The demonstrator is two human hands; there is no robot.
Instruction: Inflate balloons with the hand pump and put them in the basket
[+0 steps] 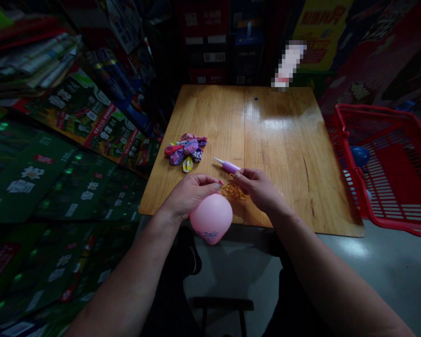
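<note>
My left hand [196,194] pinches the neck of an inflated pink balloon [212,215]. The balloon hangs below the fingers at the table's near edge, with dark blue print on its lower part. My right hand [255,186] is closed, thumb against forefinger, on a thin orange string [232,176]. Under and beside those fingers lies an orange string tangle [234,191] on the wood. A purple balloon pump [230,166] with a white nozzle lies just beyond the right fingertips, its rear end hidden by that hand. Farther left sits a pile of uninflated balloons [189,149] in mixed colours.
The wooden table [280,154] spans the middle. On its right stands a red shopping basket [366,196] with a blue balloon [359,156] inside. Green cartons [27,173] are stacked on the left, more boxes [208,42] behind. A dark stool [222,304] is below.
</note>
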